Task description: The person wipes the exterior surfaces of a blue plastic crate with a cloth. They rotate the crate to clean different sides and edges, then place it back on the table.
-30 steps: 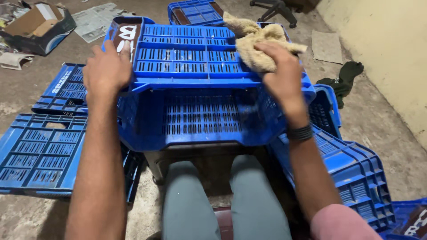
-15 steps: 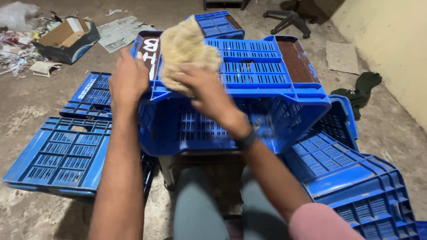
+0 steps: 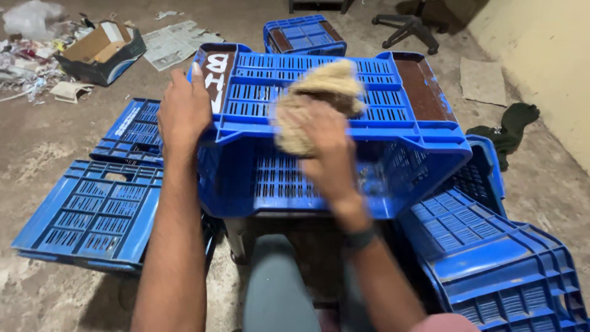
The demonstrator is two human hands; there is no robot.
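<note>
A blue slotted plastic crate point(image 3: 393, 154) lies upturned in front of me, bottom side up. My left hand point(image 3: 183, 110) grips its near left corner, fingers spread over the edge. My right hand point(image 3: 326, 142) is shut on a beige cloth point(image 3: 322, 98) and presses it against the crate's bottom near the front edge; the hand is motion-blurred. A dark band sits on my right wrist.
More blue crates lie around: two at left point(image 3: 92, 212), two at right point(image 3: 491, 252), one behind point(image 3: 304, 34). A cardboard box point(image 3: 101, 49), newspaper and litter are at far left. A chair base point(image 3: 405, 27) and dark rag point(image 3: 513, 126) sit by the right wall.
My right hand has swept the cloth from the crate's far right corner leftward, then toward the middle front. The crate has turned slightly. My left hand stays on its left corner.
</note>
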